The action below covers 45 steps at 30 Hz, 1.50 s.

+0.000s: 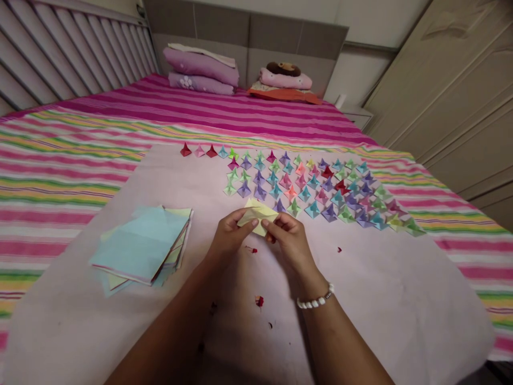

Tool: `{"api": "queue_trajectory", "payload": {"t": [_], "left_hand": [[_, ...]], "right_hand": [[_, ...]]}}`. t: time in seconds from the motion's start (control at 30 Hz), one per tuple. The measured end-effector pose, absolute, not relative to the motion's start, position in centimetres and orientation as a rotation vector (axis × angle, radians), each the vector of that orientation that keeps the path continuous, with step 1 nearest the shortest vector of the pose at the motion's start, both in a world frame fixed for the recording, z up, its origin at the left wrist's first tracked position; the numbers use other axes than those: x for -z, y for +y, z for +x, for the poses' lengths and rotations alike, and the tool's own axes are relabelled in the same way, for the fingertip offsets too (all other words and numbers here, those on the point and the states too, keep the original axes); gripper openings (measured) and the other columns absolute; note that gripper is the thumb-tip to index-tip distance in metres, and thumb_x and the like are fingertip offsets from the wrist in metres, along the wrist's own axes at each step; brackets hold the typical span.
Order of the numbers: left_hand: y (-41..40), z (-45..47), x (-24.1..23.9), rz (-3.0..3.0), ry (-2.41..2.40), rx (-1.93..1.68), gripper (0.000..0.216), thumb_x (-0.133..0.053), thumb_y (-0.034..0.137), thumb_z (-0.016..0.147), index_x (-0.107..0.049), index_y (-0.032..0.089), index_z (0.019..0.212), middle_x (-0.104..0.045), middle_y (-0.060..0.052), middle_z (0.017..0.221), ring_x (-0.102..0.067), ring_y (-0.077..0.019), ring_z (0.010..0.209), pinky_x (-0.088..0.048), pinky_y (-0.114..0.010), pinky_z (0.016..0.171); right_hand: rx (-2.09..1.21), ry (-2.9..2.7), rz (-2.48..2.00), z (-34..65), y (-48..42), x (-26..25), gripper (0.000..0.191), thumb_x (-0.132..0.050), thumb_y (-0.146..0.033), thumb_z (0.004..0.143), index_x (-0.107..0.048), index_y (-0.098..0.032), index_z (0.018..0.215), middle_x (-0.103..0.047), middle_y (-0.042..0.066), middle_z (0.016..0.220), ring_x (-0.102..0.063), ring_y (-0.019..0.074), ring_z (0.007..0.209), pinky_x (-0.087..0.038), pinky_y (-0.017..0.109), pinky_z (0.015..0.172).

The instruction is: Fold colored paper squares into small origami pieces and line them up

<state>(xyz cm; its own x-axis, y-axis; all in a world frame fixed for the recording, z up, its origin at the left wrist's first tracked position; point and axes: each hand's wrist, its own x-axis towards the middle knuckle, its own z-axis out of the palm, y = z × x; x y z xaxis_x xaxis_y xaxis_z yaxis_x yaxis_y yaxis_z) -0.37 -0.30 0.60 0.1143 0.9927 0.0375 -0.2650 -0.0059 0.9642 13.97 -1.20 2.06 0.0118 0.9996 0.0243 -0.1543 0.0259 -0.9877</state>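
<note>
Both my hands hold a pale yellow folded paper (258,215) over a light pink sheet (380,289) spread on the bed. My left hand (230,232) pinches its left side, fingers closed on it. My right hand (288,238), with a white bead bracelet at the wrist, pinches its right side. Just beyond the paper lie several small folded paper shapes (312,187) in many colours, set out in rows. A stack of pastel paper squares (142,246), light blue on top, lies to the left of my left hand.
The striped pink, yellow and green bedspread (60,160) surrounds the pink sheet. Purple pillows (200,69) and a pink and orange pile (284,85) sit by the headboard. A wardrobe (452,91) stands at right. Small red scraps (259,301) dot the sheet near my arms.
</note>
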Motion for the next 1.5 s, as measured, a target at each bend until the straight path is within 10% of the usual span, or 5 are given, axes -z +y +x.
{"api": "queue_trajectory", "payload": {"t": [1.1,1.33,1.5], "left_hand": [[-0.6,-0.4,-0.6,1.279,0.834,-1.375,0.02,-0.065,0.021,0.072,-0.074,0.019,0.09,-0.064,-0.008,0.11,-0.063,-0.0214,0.098,-0.05,-0.031,0.08],[0.1,-0.1,-0.2,0.959,0.965,-1.406,0.097,-0.083,0.035,0.062,-0.034,0.02,0.144,-0.063,-0.016,0.123,-0.066,-0.0253,0.1,-0.053,-0.036,0.082],[-0.1,0.0,-0.7,0.905,1.018,-1.318,0.095,-0.085,0.034,0.059,-0.04,0.012,0.14,-0.073,-0.01,0.094,-0.069,-0.0202,0.077,-0.054,-0.03,0.07]], "right_hand": [[-1.281,-0.922,-1.074,14.0,-1.1,-2.0,0.025,-0.077,-0.038,0.065,-0.062,-0.018,0.063,-0.055,-0.004,0.046,-0.044,0.0089,0.043,-0.034,0.024,0.047],[-1.26,-0.94,-1.087,14.0,-1.2,-2.1,0.021,-0.077,-0.034,0.064,-0.065,-0.018,0.067,-0.056,-0.005,0.048,-0.045,0.0086,0.044,-0.034,0.023,0.048],[-1.277,-0.95,-1.083,13.8,-1.2,-2.1,0.022,-0.08,-0.033,0.059,-0.066,-0.018,0.067,-0.056,-0.005,0.048,-0.045,0.0087,0.044,-0.032,0.022,0.046]]}}
